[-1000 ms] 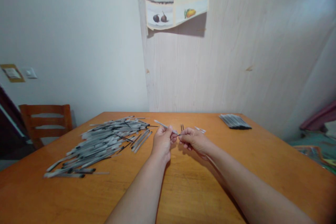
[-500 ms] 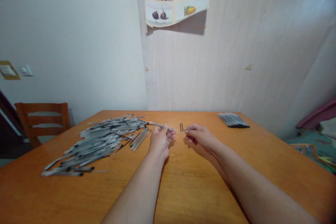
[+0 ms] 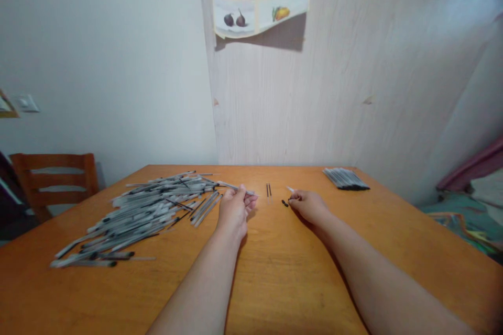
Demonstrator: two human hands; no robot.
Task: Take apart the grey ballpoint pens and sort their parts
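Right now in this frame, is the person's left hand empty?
No, the left hand holds a slim greyish pen barrel between its thumb and fingers.

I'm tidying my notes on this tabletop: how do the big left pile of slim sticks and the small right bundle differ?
The left pile lies loose and uneven; the right bundle lies side by side in a row. The left pile covers far more table than the right bundle. Both show pale grey lengths with black parts.
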